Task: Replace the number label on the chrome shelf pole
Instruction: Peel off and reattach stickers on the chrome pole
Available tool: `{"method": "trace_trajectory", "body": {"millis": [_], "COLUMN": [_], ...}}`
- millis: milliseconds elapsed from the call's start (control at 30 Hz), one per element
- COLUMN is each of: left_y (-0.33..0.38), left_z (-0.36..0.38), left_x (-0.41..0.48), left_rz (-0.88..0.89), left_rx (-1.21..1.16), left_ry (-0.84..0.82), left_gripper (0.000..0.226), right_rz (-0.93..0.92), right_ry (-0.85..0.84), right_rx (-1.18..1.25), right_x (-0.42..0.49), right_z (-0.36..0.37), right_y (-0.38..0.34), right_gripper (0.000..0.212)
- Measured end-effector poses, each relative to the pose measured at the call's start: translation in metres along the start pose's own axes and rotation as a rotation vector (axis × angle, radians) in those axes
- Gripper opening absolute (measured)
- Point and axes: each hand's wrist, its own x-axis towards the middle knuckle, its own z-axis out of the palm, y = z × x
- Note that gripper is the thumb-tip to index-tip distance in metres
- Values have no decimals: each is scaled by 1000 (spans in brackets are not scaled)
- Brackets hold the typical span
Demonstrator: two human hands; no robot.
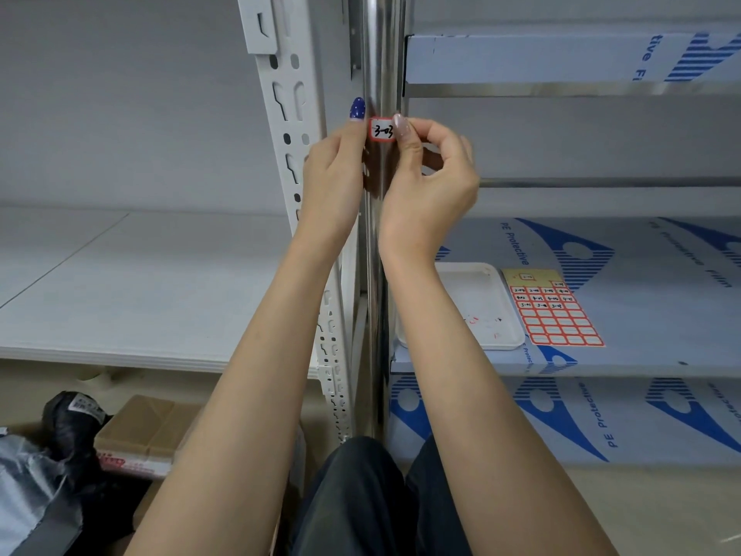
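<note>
Plainly, right hand [431,182] pinches label [381,129] beside left hand [335,174].

The film-covered shelf [641,250] on the right is carrying a white tray [477,307] with a sheet of red-bordered labels [555,311] lying just beside it, while the plain white shelf [120,294] on the left is sitting above what's probably a cardboard box [140,431] on the floor [661,511].

- number label [381,130]: white, red border, black handwriting
- chrome shelf pole [379,54]: mirror silver
- left hand [333,182]: thumbnail deep blue, pale specks
- label sheet [555,311]: yellow backing, red-bordered white rows
- tray [487,290]: white
- shelf film [661,298]: pale, blue striped logos
</note>
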Motion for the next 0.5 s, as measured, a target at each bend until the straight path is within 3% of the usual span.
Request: {"method": "trace_trajectory", "body": {"millis": [233,500], "left_y": [-3,-1], "left_z": [-1,-2], "left_x": [4,2], "left_rz": [3,-2], "left_rx": [10,-20], "left_ry": [-23,-52], "left_gripper": [57,36], "right_rz": [64,-40], "right_ry": [-84,-83], "right_rx": [-141,-96], "right_x": [5,-6], "right_z": [0,-14], "right_y": [0,4], "right_gripper": [12,8]}}
